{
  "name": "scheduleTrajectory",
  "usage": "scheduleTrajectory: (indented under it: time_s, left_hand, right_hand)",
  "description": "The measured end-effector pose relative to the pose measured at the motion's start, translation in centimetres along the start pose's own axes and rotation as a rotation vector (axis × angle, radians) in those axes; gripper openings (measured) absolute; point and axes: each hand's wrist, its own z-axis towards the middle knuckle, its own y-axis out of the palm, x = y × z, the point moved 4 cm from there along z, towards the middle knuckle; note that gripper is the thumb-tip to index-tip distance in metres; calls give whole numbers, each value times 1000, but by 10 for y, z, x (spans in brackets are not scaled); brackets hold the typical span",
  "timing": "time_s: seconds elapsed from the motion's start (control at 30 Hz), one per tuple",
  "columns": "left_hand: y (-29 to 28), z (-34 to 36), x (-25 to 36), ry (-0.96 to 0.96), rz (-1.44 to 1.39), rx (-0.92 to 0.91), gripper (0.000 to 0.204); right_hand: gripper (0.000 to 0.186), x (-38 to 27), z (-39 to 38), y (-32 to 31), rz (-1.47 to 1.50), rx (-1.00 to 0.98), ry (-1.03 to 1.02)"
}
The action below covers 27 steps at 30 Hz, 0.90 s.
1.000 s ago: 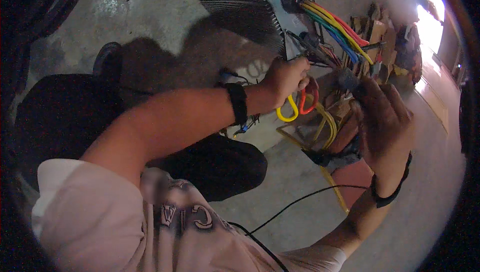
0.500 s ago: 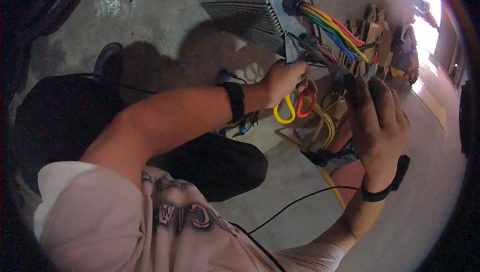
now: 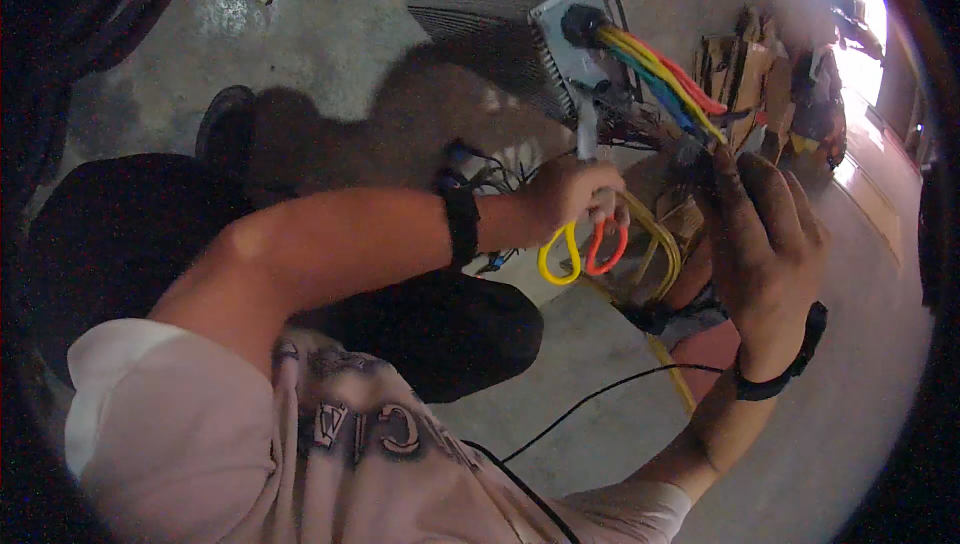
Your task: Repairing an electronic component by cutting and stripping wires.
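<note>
Left hand (image 3: pixel 580 194): fingers curled round loop-handled scissors (image 3: pixel 544 262).
Scissors: just below lower corner of finned box (image 3: pixel 490 19).
Right hand (image 3: pixel 765 234): fingers near coloured cables' (image 3: pixel 660 74) ends; pinch, cannot tell.

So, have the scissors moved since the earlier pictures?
Yes. Judged against the cardboard in the background, the scissors have moved down the picture and slightly left, toward the person.

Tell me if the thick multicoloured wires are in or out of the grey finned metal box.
In: the wires enter a round black fitting on the box.
</note>
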Motion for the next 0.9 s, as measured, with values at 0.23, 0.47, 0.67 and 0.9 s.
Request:
scheduleTrajectory:
  time_s: [0.23,0.47,0.67,0.9]
  left_hand:
    - [-14,-23,-41,-194,496,-53,33]
    - [-135,-12,-17,-450,1600,-140,40]
    - [-248,-35,-32,-602,1585,108,36]
    - [-321,-23,-53,-540,1682,169,43]
  right_hand:
    - [38,-1,7,12,47,136,11]
    - [33,-5,2,17,106,184,15]
    - [33,-3,-5,15,81,201,40]
    - [33,-5,-7,24,88,234,41]
